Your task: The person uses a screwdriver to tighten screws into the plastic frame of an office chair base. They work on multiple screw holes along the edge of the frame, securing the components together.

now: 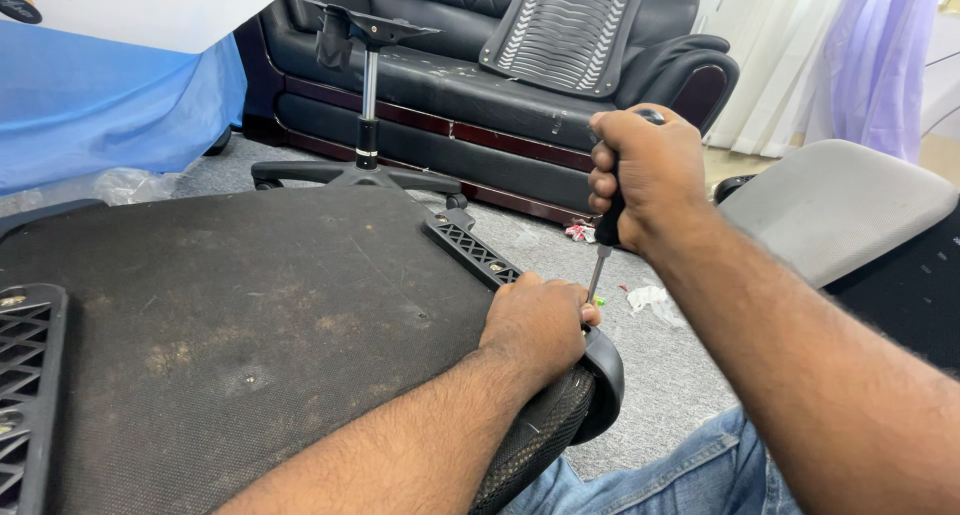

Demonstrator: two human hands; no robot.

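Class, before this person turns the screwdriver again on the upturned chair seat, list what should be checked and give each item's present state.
1. Right hand wrapped fully round the screwdriver handle: ok.
2. Screwdriver shaft near upright: ok.
3. Tip seated in a screw: cannot tell, left hand hides it.
4. Left hand steadying the seat edge: ok.
5. Left fingers clear of the tip: not ok, they sit right against the shaft.
6. Seat resting stably: cannot tell.

Black sofa (480, 85), chair base (365, 170).
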